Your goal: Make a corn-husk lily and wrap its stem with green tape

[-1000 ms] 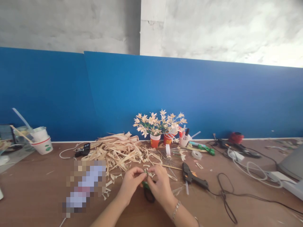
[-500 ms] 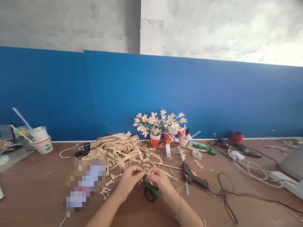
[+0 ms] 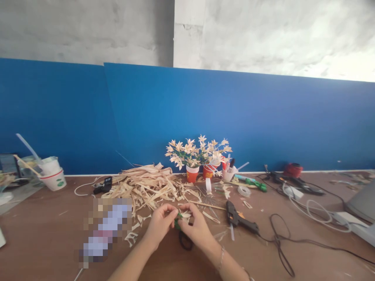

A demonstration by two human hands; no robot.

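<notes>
My left hand [image 3: 162, 225] and my right hand [image 3: 198, 227] meet low over the middle of the table. Between the fingertips of my left hand is a thin green piece [image 3: 176, 224], pinched; its kind is partly hidden. My right hand is curled, its thumb against the green piece and its forefinger raised above. Whatever its other fingers grip is out of sight. A pale petal-like piece [image 3: 185, 215] shows between my right thumb and forefinger. Below the hands there is a dark ring-shaped loop [image 3: 185, 241], partly covered by my right hand.
Behind my hands lies a heap of pale dried husk strips [image 3: 146, 181]. Pale flowers [image 3: 190, 148] stand in red paper cups [image 3: 191, 176]. Right of my hands are a black glue gun [image 3: 238, 220], its cable [image 3: 278, 242] and a tape roll [image 3: 243, 191]. A pixelated object [image 3: 105, 230] lies left.
My right hand has shifted slightly left, and its forefinger has lifted away from the thumb. It now covers most of the green length that showed below the fingers. My left hand stays pinched.
</notes>
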